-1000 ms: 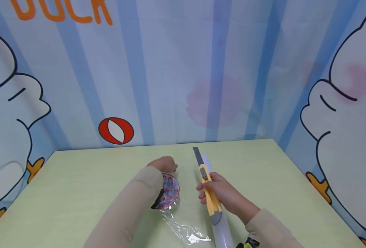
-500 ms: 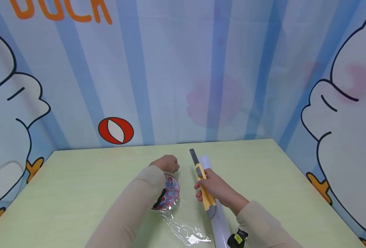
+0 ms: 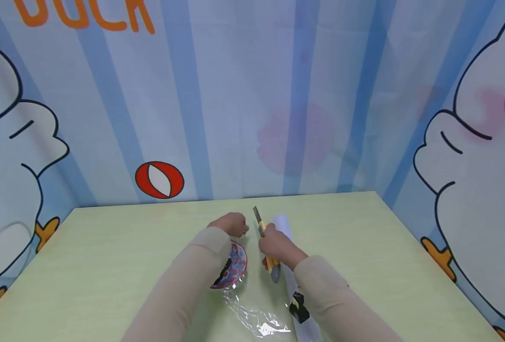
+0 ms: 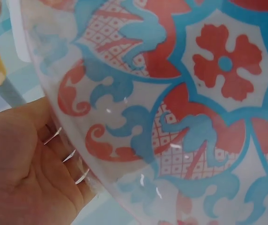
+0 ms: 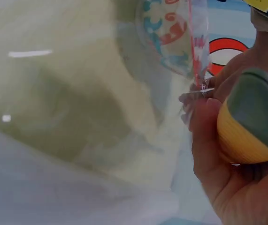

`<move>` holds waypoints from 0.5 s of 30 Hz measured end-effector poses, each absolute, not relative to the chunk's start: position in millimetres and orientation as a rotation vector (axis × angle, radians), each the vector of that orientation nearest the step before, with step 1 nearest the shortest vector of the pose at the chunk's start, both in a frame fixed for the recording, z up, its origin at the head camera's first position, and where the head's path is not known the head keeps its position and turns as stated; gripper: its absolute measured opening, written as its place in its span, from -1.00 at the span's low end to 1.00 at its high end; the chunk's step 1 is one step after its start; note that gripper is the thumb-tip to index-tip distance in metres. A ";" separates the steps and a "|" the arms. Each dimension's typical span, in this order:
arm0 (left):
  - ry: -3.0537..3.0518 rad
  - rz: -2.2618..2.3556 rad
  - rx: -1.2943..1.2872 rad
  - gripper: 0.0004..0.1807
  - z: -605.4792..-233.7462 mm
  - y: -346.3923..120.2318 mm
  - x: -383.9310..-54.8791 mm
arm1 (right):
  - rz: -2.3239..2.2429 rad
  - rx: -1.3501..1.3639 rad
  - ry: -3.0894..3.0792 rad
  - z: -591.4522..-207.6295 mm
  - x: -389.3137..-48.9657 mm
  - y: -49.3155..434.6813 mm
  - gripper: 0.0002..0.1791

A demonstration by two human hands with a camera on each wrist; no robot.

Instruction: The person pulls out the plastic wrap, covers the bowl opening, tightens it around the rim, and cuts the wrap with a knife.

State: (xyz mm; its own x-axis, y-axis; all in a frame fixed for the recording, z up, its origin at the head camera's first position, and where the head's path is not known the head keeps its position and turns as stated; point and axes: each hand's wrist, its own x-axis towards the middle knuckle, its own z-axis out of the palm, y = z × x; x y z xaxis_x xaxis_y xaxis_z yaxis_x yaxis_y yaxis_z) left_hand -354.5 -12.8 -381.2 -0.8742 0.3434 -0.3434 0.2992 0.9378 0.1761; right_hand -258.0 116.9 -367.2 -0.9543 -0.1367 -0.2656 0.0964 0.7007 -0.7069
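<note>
Leftward and slightly away from me, my right grip (image 3: 277, 244) has shifted since the earlier frame, bringing the box cutter (image 3: 273, 268) nearer the patterned plate (image 3: 238, 266). I have its yellow handle wrapped in my fingers, and its extended blade (image 3: 257, 215) now points up beyond the plate's far right side, close to my left grip (image 3: 230, 224). That one has barely moved; it hangs just beyond the plate with its fingers curled, pinching the clear plastic film (image 3: 263, 325) as far as I can judge.

As for the plate, it stays where it was on the bench (image 3: 120, 266), its left part hidden under my left sleeve (image 3: 182, 287). Film lies about it, gathers in shiny creases on its near side, and spreads toward the white roll (image 3: 291, 284), which rests to the right of the plate, partly behind my right arm.

What this change means, I reckon, is that the blade is within easy reach of the film my left grip holds taut, with those fingers uncomfortably close to its edge. Whether steel touches plastic beyond the plate, I cannot tell.
</note>
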 end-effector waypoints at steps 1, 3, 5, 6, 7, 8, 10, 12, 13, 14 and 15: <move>2.719 0.161 0.469 -0.70 -382.8 -12.2 -355.3 | -1.084 -0.033 2.624 -369.3 -259.2 115.3 -0.58; 2.717 0.162 0.460 -0.72 -385.4 -11.0 -356.8 | -1.048 -0.036 2.635 -373.5 -260.0 112.6 -0.56; 2.712 0.169 0.453 -0.73 -386.4 -9.6 -357.4 | -1.027 -0.030 2.645 -378.0 -259.1 111.2 -0.55; 2.710 0.170 0.456 -0.74 -386.3 -9.0 -357.2 | -1.018 -0.025 2.651 -380.0 -258.3 110.9 -0.55; 2.708 0.176 0.458 -0.73 -386.4 -8.6 -357.4 | -1.009 -0.014 2.652 -382.0 -257.5 110.8 -0.55; 2.706 0.179 0.462 -0.73 -386.2 -8.3 -357.4 | -1.005 -0.013 2.654 -383.7 -256.6 110.9 -0.57; 2.705 0.166 0.490 -0.73 -386.4 -8.2 -357.8 | -1.019 -0.019 2.655 -386.2 -254.7 111.6 -0.60; 2.706 0.154 0.506 -0.73 -386.8 -9.0 -358.3 | -1.038 -0.029 2.645 -388.3 -253.2 112.1 -0.66; 2.705 0.149 0.509 -0.74 -387.4 -9.6 -358.9 | -1.055 -0.033 2.636 -388.8 -252.4 112.1 -0.69; 2.707 0.140 0.514 -0.74 -387.9 -10.2 -359.2 | -1.075 -0.039 2.627 -389.4 -251.8 112.3 -0.71; 2.710 0.132 0.521 -0.75 -388.7 -10.8 -359.8 | -1.093 -0.039 2.614 -389.8 -251.1 112.3 -0.71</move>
